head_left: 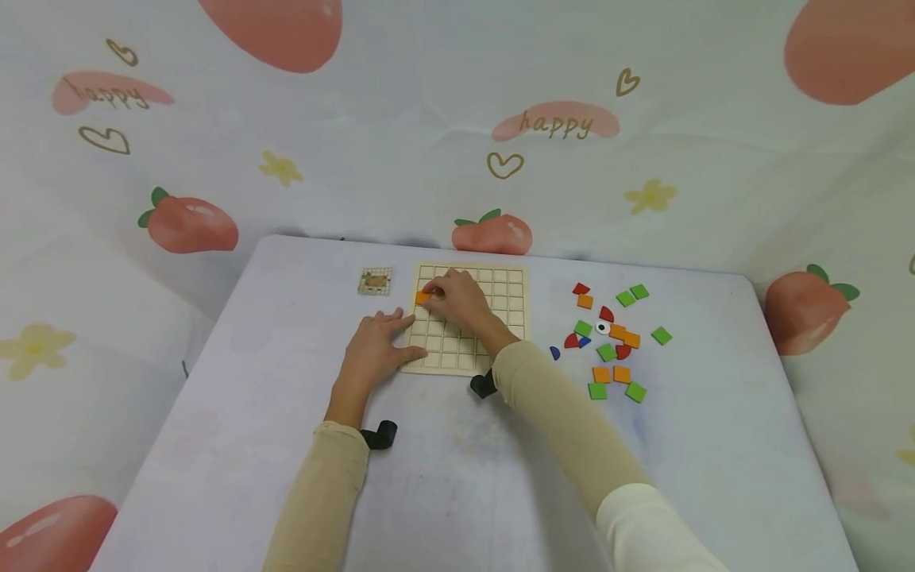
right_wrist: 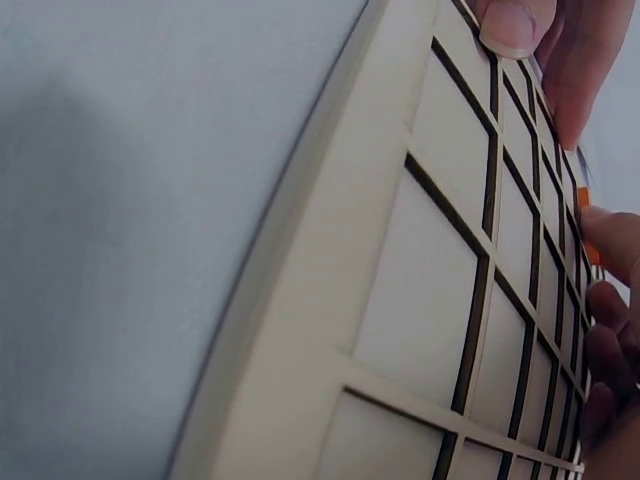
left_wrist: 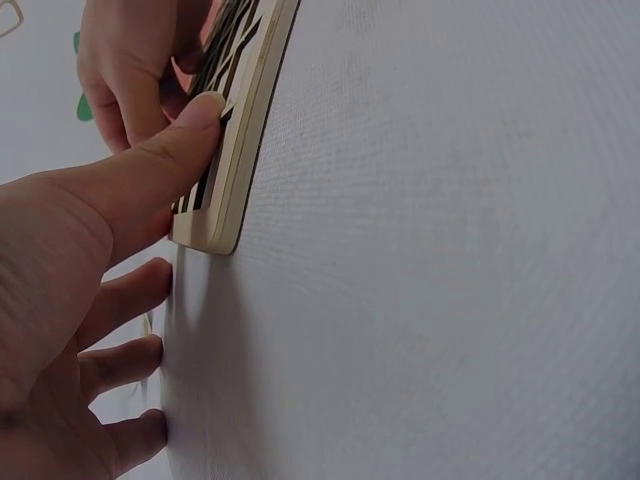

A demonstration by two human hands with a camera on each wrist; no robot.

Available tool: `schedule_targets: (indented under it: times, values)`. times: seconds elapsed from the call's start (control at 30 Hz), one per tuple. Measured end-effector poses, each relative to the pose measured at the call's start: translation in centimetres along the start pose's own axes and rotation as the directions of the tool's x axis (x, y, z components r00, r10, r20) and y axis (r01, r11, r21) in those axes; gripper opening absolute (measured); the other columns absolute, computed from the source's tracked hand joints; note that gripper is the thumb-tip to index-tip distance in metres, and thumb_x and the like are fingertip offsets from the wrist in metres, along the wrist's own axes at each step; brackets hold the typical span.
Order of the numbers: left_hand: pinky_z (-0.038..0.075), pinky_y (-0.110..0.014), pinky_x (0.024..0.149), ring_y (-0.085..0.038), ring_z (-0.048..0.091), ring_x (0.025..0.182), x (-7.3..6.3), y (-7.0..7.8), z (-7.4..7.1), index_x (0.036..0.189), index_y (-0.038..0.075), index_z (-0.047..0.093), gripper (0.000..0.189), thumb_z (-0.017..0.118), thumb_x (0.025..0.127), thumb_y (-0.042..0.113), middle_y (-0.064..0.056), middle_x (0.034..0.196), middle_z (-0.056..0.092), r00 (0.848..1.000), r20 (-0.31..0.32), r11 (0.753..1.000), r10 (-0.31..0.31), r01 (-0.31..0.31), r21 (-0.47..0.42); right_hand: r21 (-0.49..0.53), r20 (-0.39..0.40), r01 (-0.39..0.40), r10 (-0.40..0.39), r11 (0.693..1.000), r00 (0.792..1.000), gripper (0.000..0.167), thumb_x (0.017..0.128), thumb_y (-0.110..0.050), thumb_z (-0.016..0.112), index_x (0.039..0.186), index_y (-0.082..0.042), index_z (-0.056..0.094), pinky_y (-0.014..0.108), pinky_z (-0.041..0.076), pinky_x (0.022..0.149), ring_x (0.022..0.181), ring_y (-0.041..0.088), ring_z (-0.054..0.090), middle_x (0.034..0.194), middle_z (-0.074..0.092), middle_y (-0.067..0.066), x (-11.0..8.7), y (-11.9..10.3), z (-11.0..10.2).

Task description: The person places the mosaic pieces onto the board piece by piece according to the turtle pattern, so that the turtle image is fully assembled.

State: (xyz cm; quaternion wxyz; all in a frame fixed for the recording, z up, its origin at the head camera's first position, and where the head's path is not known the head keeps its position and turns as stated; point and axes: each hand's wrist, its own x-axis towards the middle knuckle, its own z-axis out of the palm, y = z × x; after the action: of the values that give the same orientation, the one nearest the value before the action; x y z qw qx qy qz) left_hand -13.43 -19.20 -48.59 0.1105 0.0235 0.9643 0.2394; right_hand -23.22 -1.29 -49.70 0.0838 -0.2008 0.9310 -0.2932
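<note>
A pale wooden grid board (head_left: 508, 291) lies on the table. My right hand (head_left: 461, 299) reaches over it and pinches an orange square tile (head_left: 422, 299) at the left column, in the upper part of the board. In the right wrist view that orange tile (right_wrist: 586, 222) shows at the far edge of the grid, between thumb and fingers. My left hand (head_left: 373, 347) is spread at the board's left side. Its thumb (left_wrist: 200, 112) rests on the lower left corner area of the board, while the other fingers touch the table beside it.
A small picture card (head_left: 375, 281) lies left of the board. To the right are scattered green squares (head_left: 662, 336), orange squares (head_left: 602, 374), red quarter-rounds (head_left: 606, 314), blue pieces (head_left: 554, 353) and a white eye disc (head_left: 604, 327). A patterned cloth hangs behind the table.
</note>
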Motion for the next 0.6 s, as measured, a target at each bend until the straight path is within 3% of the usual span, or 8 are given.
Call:
schedule_targets:
  times: [0.27, 0.6]
  values:
    - [0.031, -0.062, 0.122, -0.047, 0.03, 0.152, -0.04, -0.09, 0.0, 0.15, 0.021, 0.053, 0.079, 0.079, 0.083, 0.053, -0.007, 0.161, 0.043, 1.0, -0.022, 1.0, 0.015, -0.015, -0.001, -0.065, -0.016, -0.029, 0.028, 0.997, 0.999, 0.027, 0.096, -0.037, 0.071, 0.119, -0.026, 0.077, 0.031, 0.046, 0.077, 0.091, 0.02, 0.053, 0.099, 0.062, 0.002, 0.08, -0.64, -0.01]
    - [0.032, -0.063, 0.121, -0.047, 0.03, 0.152, -0.12, -0.05, 0.12, 0.15, 0.021, 0.053, 0.079, 0.079, 0.083, 0.053, -0.007, 0.161, 0.042, 1.0, -0.017, 1.0, 0.004, -0.004, -0.008, -0.086, 0.033, -0.048, 0.051, 0.995, 0.998, 0.035, 0.095, -0.039, 0.072, 0.128, -0.027, 0.072, 0.031, 0.047, 0.076, 0.094, 0.021, 0.052, 0.104, 0.06, 0.003, -0.14, -0.77, -0.21]
